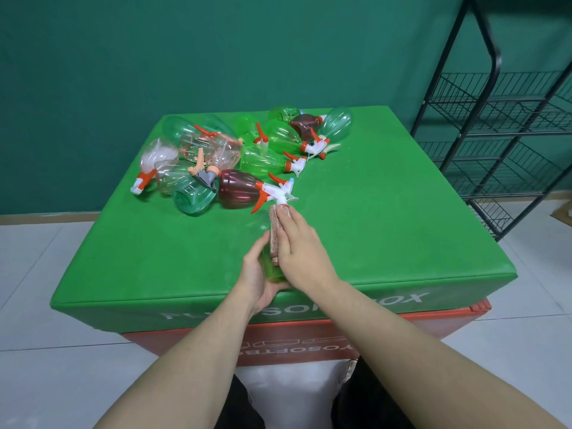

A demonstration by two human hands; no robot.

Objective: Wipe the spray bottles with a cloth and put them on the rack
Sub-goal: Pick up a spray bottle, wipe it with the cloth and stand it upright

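Head view, looking down over both forearms.

Near the front edge of the padded green box serving as worktop [387,243]: a translucent green plastic spray bottle [272,267], held lying on its side, base toward the body, white-and-orange trigger head [283,198] pointing away toward the pile. Left hand [260,277] cupped under and around the base end, fingers curled round it, probably to steady the bottle and leave the upper flank free for wiping. Right hand [297,246] laid flat along the top of the bottle, fingers [286,221] straight and close together, pressing a folded brownish-pink textured cloth [274,236] against the plastic; the long, flat contact suits a stroke along the body from neck to base. Judged as mid-wipe on this one bottle.

Further back on the worktop: a loose heap of unwiped spray bottles [247,150], all lying down, in clear, green, teal and dark red plastic, with orange triggers; a dark red one [238,188] nearest the held bottle's nozzle, nearly touching it. Kept within arm's reach, so the next pick stays short.

At the right, on the tiled floor: a black wire rack [501,134] with several mesh shelves, no bottles seen on the visible shelves. Well apart from the hands, so placing calls for a reach or turn to the right.
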